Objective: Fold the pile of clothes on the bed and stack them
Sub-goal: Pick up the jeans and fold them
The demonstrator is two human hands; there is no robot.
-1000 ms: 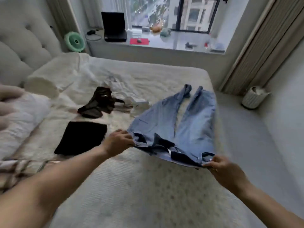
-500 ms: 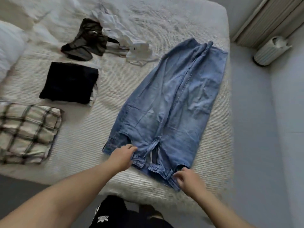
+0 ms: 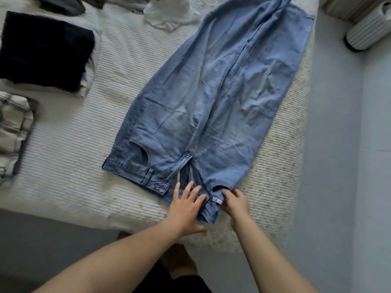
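The jeans' (image 3: 213,98) hems run out of frame, far beyond both hands. Pale blue, creased, they lie flat on the bed (image 3: 69,166). Left hand (image 3: 186,206) presses the waistband flat-fingered; right hand (image 3: 233,203) pinches it beside.

Left hand (image 3: 186,206) now flat at the jeans (image 3: 211,92) waistband middle, off its earlier left-corner grip

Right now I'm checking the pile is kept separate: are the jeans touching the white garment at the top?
Touching. In the head view the jeans leg edge overlaps the white garment, with no bed showing between them.
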